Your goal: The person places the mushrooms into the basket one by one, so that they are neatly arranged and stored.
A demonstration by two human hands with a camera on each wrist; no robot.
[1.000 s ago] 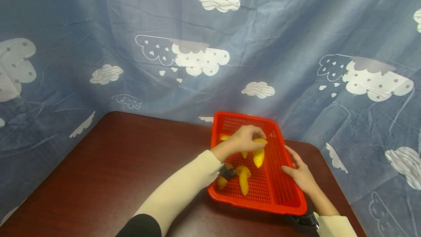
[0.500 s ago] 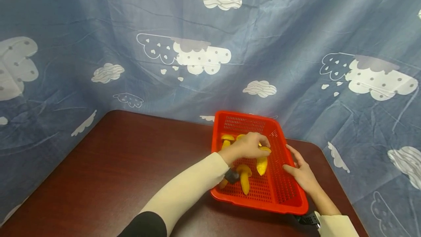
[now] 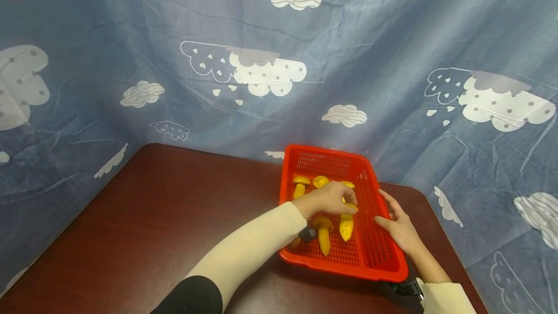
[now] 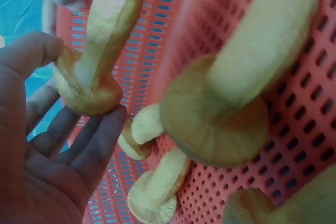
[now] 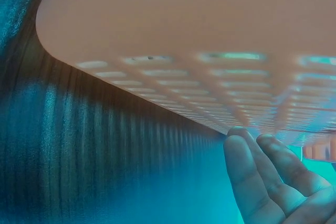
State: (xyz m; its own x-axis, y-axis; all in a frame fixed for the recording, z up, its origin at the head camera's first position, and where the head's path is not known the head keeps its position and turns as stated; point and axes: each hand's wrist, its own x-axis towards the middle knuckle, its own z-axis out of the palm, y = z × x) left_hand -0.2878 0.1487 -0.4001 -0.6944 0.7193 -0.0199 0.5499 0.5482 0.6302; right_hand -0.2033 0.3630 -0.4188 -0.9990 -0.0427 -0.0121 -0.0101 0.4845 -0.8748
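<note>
A blue curtain printed with white clouds hangs behind and to both sides of a dark brown wooden table. On the table's far right part sits a red perforated plastic basket, its long axis running away from the person.

Inside the basket lie several yellow toy mushrooms (they look like plastic or foam). One with a broad cap and thick stem lies near the front, others sit toward the back wall, and the left wrist view shows two more small ones lying on the mesh floor.

The left hand, in a cream sleeve, reaches over the basket's left rim. Its thumb and fingertips pinch the cap of one mushroom; the stem points down toward the basket floor, and the picked mushroom hangs just beside the broad-capped one. The other fingers stay fairly straight under the cap.

The right hand rests against the outside of the basket's right wall, fingers extended and close together, touching the wall near its lower edge. It curls around nothing.
</note>
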